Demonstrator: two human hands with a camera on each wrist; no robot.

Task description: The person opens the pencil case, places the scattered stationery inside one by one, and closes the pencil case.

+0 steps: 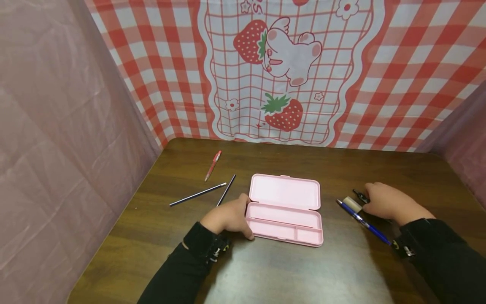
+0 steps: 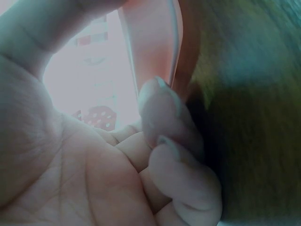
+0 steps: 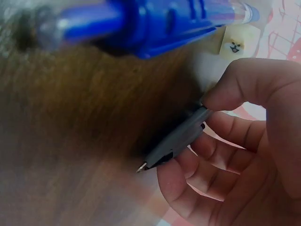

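On the table, a pink pencil case (image 1: pixel 284 192) lies open, its lid laid back and its lower half split into compartments. My left hand (image 1: pixel 229 215) holds the left end of the lower half, thumb at the far side and fingers at the near side; the case's pink wall (image 2: pixel 155 42) shows beyond the fingertips in the left wrist view. To the right, my right hand (image 1: pixel 391 202) pinches a dark compass (image 3: pixel 176 136) with a metal point, partly hidden by the hand. Beside that hand lie a beige eraser (image 1: pixel 352 204) and a blue pen (image 1: pixel 370 227).
Left of the case lie a red pen (image 1: pixel 213 166) and two dark pencils, one long pencil (image 1: pixel 197 194) and one steeper pencil (image 1: pixel 228 188) near the left hand. A red checked cloth (image 1: pixel 182 84) hangs behind the table, with a pink curtain (image 1: pixel 76 126) at the left.
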